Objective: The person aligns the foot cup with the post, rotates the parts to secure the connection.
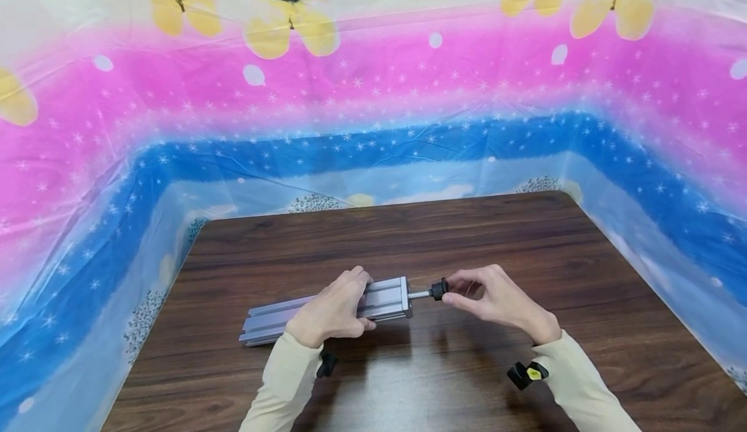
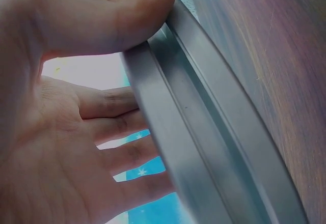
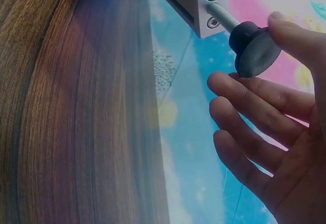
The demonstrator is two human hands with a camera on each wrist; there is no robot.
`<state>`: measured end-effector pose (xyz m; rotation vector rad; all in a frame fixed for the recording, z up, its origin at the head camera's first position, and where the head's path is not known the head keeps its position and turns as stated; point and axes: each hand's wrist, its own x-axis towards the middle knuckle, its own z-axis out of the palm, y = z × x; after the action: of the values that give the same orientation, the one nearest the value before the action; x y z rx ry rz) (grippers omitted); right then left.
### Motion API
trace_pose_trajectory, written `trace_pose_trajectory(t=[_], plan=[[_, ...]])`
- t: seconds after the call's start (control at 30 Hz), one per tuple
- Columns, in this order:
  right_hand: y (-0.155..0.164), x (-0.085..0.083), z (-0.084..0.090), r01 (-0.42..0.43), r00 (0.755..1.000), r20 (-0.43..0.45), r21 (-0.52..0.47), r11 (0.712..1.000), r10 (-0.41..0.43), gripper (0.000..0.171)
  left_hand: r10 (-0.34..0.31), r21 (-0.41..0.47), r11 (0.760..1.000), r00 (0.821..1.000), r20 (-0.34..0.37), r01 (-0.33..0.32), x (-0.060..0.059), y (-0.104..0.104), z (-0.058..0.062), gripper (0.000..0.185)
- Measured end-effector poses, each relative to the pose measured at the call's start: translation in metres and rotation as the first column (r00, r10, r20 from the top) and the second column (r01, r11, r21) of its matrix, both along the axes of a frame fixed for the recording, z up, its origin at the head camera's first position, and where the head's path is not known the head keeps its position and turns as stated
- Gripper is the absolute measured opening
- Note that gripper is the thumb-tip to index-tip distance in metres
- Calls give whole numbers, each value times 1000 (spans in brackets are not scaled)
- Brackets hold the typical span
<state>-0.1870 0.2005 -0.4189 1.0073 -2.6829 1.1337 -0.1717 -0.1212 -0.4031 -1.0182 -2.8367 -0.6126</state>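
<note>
A silver aluminium profile with grooved sides lies slanted over the table, and my left hand grips it near its middle. In the left wrist view the thumb presses on one side of the profile and the fingers reach behind it. From the end plate, which carries socket screws, a threaded rod sticks out. At the rod's tip sits a black levelling foot with a round, flared base. My right hand pinches this foot by its rim between thumb and forefinger; its other fingers are spread below.
The dark wood-grain table reaches back to a printed cloth backdrop in pink and blue, which also runs along both sides. A black wrist strap with a yellow tag sits at the right sleeve, and another dark strap at the left.
</note>
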Motion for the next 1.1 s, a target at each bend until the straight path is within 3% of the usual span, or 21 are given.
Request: trace_pose_trajectory(t=[0.4, 0.77, 0.83, 0.93, 0.97, 1.1], plan=[[-4, -1, -2, 23, 998, 57, 0, 1000, -23, 14, 3, 8, 1000, 1000, 5, -3, 1, 0, 0, 47], [-6, -1, -6, 42, 999, -9, 1, 999, -42, 38, -7, 4, 1000, 1000, 4, 6, 2, 0, 0, 48], [-4, -1, -4, 52, 999, -13, 20, 998, -51, 36, -5, 2, 1000, 1000, 7, 5, 2, 0, 0, 49], [0, 1, 0, 52, 998, -26, 29, 998, -51, 14, 0, -1, 1000, 1000, 18, 0, 2, 0, 1, 49], [1, 2, 1, 44, 998, -37, 28, 999, -43, 15, 2, 1, 1000, 1000, 24, -2, 2, 0, 2, 50], [2, 3, 2, -30, 994, -108, -6, 1000, 29, 56, 14, 4, 1000, 999, 48, -14, 2, 0, 3, 50]])
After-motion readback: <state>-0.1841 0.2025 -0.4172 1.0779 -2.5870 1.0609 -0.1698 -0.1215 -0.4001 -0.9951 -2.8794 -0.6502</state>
